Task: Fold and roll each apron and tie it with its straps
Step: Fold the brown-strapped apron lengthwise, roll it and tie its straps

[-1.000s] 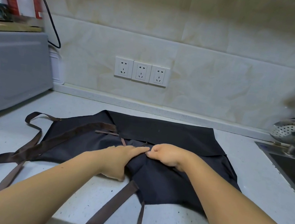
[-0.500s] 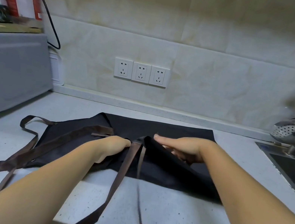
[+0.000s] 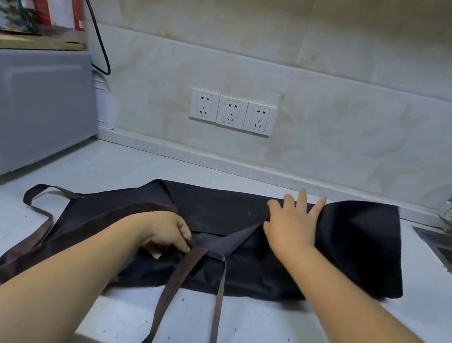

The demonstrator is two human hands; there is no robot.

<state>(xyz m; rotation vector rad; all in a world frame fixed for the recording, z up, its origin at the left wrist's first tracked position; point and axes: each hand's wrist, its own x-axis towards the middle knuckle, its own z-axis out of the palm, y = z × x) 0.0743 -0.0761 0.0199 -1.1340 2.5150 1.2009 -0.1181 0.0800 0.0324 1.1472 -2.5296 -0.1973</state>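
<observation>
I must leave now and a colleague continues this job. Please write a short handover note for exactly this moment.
The left hand pinches the apron near its middle, beside a brown strap. The right hand lies flat on the cloth, fingers spread.
The apron lies on the counter, partly folded; two straps hang over the front edge.
Left to do: finish the fold, roll it, tie it.

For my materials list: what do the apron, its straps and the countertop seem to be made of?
The apron looks like thin woven cloth, matte black: it folds and creases limply. The straps: flat brown fabric tape, slightly shiny. The countertop: smooth white stone or composite with dark specks; I cannot tell which.
</observation>
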